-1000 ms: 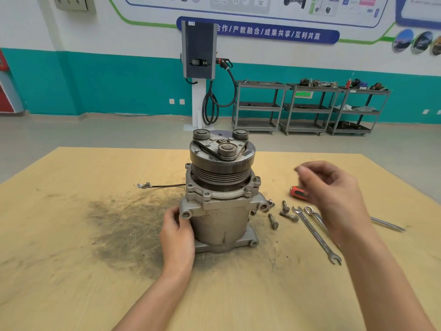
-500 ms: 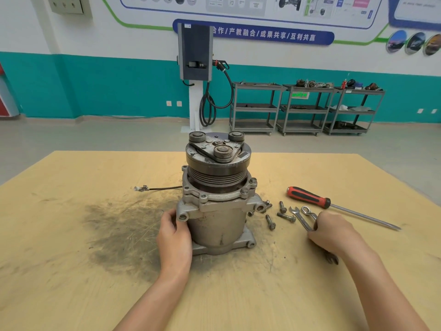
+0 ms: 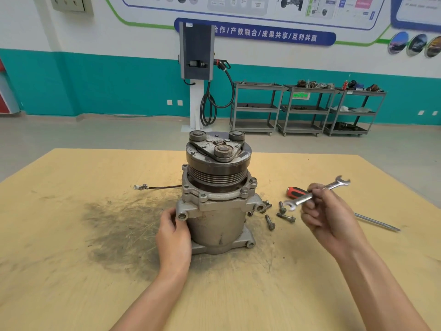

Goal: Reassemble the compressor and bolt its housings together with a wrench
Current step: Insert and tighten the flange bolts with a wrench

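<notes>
The grey compressor point(image 3: 216, 211) stands upright in the middle of the wooden table point(image 3: 71, 271), its dark pulley and clutch plate on top. My left hand point(image 3: 173, 237) grips the lower left side of its housing, thumb by a mounting ear. My right hand point(image 3: 329, 218) holds a silver open-ended wrench point(image 3: 317, 193) in the air to the right of the compressor, above the table. Several loose bolts point(image 3: 280, 215) lie on the table between the compressor and my right hand.
A red-handled screwdriver point(image 3: 296, 191) lies partly behind my right hand, its shaft reaching right. A thin black wire point(image 3: 157, 187) runs left from the compressor. A dark greasy smear point(image 3: 119, 230) covers the table at left. Metal carts stand far behind.
My right hand went down to the wrenches on the table, took one, and has now lifted it off the table. My left hand stayed on the housing.
</notes>
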Available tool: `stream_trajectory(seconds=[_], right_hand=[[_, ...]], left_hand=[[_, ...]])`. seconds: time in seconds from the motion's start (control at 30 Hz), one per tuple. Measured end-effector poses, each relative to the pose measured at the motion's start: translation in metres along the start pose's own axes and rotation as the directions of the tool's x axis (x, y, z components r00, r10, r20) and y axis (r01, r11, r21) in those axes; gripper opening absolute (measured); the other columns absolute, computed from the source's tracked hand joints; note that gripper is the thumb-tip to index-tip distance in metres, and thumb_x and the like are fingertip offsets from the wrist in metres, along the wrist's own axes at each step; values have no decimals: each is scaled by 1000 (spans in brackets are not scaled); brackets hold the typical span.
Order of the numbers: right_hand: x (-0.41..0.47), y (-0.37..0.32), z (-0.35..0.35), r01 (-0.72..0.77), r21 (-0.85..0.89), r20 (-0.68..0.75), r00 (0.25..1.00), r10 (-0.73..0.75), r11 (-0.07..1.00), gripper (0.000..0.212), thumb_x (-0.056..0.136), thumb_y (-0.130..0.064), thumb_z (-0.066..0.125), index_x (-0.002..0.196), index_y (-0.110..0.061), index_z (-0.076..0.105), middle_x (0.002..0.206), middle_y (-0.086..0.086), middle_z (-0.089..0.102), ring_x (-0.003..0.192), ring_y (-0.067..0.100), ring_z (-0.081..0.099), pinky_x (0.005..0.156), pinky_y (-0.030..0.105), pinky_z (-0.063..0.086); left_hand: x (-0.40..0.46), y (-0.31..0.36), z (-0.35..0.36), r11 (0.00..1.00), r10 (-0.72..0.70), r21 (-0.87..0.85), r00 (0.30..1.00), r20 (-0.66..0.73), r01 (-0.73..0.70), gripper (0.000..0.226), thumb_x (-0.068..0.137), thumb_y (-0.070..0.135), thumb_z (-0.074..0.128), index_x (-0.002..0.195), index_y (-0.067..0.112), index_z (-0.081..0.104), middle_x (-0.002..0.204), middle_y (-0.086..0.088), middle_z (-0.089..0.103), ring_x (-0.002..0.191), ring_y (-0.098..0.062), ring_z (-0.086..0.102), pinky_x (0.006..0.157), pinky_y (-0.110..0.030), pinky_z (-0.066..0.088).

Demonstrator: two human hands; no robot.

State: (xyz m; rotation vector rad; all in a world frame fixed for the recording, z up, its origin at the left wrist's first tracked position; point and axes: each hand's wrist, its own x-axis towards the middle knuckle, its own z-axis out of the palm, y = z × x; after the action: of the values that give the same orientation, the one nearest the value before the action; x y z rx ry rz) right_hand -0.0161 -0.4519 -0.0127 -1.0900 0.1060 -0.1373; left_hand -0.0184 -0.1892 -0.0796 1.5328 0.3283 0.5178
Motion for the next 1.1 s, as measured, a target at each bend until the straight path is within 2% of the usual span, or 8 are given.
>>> stream_trajectory(seconds=[0.07, 0.17, 0.3, 0.43, 0.6, 0.9, 1.1], right_hand=[[-9, 2, 13, -52, 193, 114, 993, 30, 980, 8, 89, -8, 51, 85, -9, 58, 61, 4, 50, 48, 9, 41, 37, 17, 33], [-19, 5, 28, -51, 257, 203, 979, -3, 965, 11, 86, -11, 54, 94, -6, 60, 66, 6, 54, 54, 9, 48, 42, 17, 40], [-28, 5, 40, 13, 223, 252, 965, -71, 975, 14, 89, -13, 52, 98, -5, 60, 66, 5, 56, 56, 10, 48, 45, 18, 42], [-34, 8, 48, 70, 149, 259, 960, -108, 986, 17, 88, -13, 52, 100, -4, 59, 66, 5, 56, 58, 10, 48, 48, 19, 43], [-31, 7, 52, 124, 120, 249, 957, -151, 985, 15, 87, -15, 53, 99, -6, 58, 67, 5, 57, 57, 9, 52, 49, 19, 46], [-9, 2, 59, -29, 38, 365, 931, 13, 999, 14, 87, -18, 52, 93, -6, 56, 63, 8, 56, 52, 11, 48, 41, 18, 41], [5, -8, 63, -61, -23, 439, 896, 65, 998, 13, 89, -16, 49, 92, -5, 55, 59, 7, 52, 46, 10, 44, 36, 17, 36]], left_hand=[[0, 0, 0, 1000, 3, 0, 1000, -2, -3, 22, 101, 21, 44, 95, 39, 55, 96, 18, 62, 89, 6, 53, 69, -21, 40], [-1, 2, 0, 1000, 5, -8, 1000, 3, -5, 23, 102, 21, 44, 93, 39, 55, 95, 19, 61, 89, 7, 53, 70, -24, 41], [-2, 3, 0, 1000, -1, -5, 1000, -2, 1, 24, 102, 19, 44, 94, 39, 54, 94, 20, 60, 87, 7, 52, 73, -30, 40], [-2, 3, 0, 1000, -3, -8, 1000, 2, 3, 25, 101, 20, 44, 90, 40, 54, 94, 19, 61, 87, 6, 53, 70, -23, 41], [-3, 5, 0, 1000, 12, -4, 1000, -7, -12, 28, 101, 18, 44, 88, 40, 54, 93, 19, 61, 86, 7, 53, 68, -22, 40], [-3, 4, -1, 1000, -1, -23, 1000, -1, 1, 25, 101, 19, 44, 92, 39, 55, 96, 18, 62, 90, 5, 55, 72, -26, 41], [-3, 5, 0, 1000, -16, -24, 1000, 2, 16, 25, 101, 18, 44, 92, 38, 55, 96, 18, 62, 91, 5, 54, 73, -25, 42]])
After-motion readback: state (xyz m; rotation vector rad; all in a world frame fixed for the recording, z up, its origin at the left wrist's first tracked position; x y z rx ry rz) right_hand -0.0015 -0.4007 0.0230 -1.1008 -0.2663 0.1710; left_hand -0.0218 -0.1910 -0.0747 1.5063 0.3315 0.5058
